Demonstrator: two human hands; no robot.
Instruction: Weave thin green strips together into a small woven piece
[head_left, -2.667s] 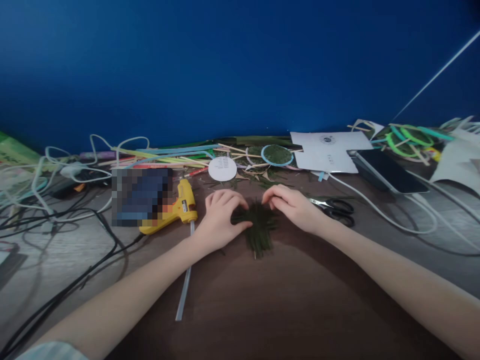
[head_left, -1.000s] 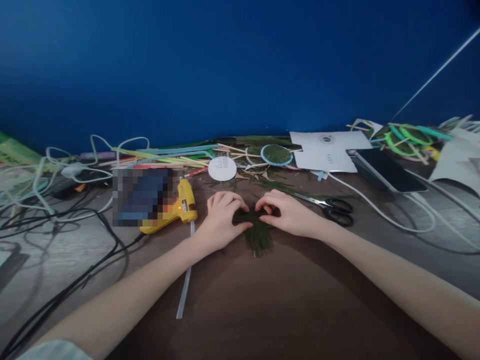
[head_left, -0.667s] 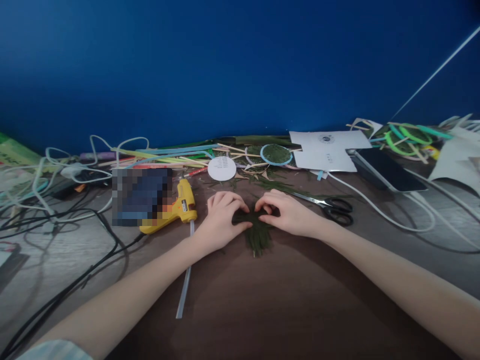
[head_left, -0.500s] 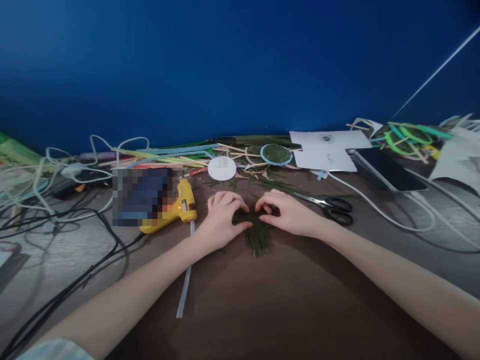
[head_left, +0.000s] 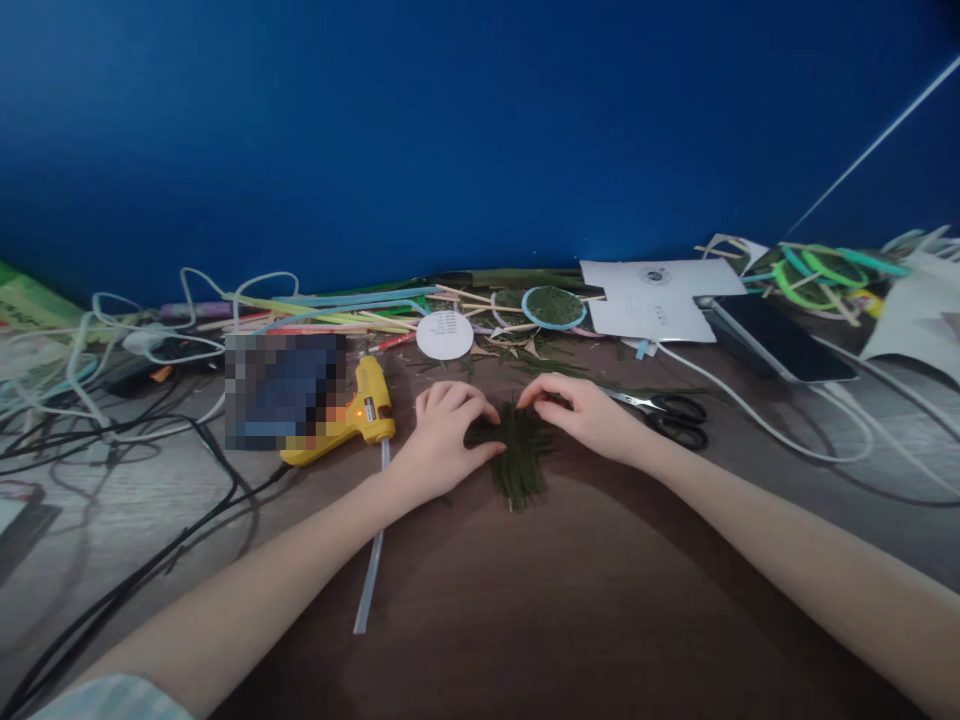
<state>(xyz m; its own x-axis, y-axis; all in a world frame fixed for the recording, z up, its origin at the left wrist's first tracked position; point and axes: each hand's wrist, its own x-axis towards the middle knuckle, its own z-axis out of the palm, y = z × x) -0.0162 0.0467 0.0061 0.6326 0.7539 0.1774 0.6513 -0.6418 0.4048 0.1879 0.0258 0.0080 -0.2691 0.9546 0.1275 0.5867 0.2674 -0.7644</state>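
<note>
Dark green leaf strips (head_left: 519, 465) lie crossed over each other as a small woven piece on the table, with loose ends fanning toward me. My left hand (head_left: 450, 440) holds the left side of this piece, thumb below and bent fingers above. At its upper right edge, my right hand (head_left: 581, 415) has its fingers curled, the index fingertip touching the strips. Whether a single strip is pinched there is too small to tell. Scissors (head_left: 667, 412) with black handles lie just behind my right hand. Left of my left hand rests a yellow glue gun (head_left: 367, 410), its small light glowing orange.
A clear glue stick (head_left: 369, 585) trails from the gun. Behind are a white paper disc (head_left: 444, 336), a blue-rimmed green disc (head_left: 553, 308), a cut white card (head_left: 660, 305) and coloured sticks. A phone (head_left: 780, 340) with a cable lies right; tangled cords (head_left: 112, 430) cover the left.
My right hand has shifted slightly right and its thumb has drawn back, uncovering more of the woven strips. My left hand stays in place.
</note>
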